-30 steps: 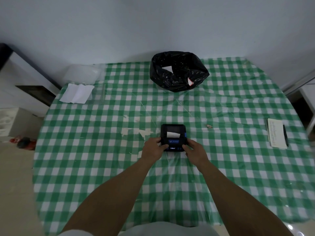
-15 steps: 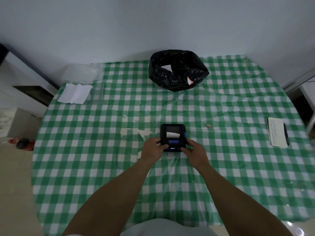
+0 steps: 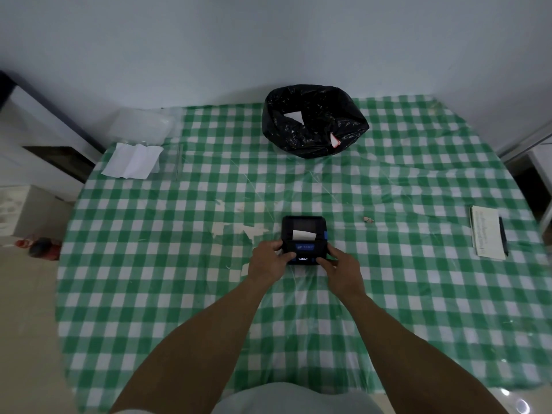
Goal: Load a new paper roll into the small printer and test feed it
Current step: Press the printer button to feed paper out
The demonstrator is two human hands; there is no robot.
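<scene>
A small black printer (image 3: 303, 231) rests on the green checked tablecloth (image 3: 388, 309) near the table's middle. Its lid is down and a short white paper strip (image 3: 303, 235) sticks out of the slot on top. A small lit display shows on its front panel. My left hand (image 3: 267, 261) grips the printer's near left corner, thumb on the front panel. My right hand (image 3: 342, 268) holds the near right corner, with fingertips on the front edge by the display. The roll itself is hidden inside.
A black rubbish bag (image 3: 313, 121) with scraps stands at the back. Folded white paper (image 3: 131, 160) and a clear plastic box (image 3: 143, 127) lie back left. A notepad (image 3: 487, 232) with a pen (image 3: 503, 236) lies far right. Torn paper bits (image 3: 221, 228) sit left of the printer.
Both hands stay on the printer's near corners. The right fingers have crept slightly inward along the front edge. The printer has not moved.
</scene>
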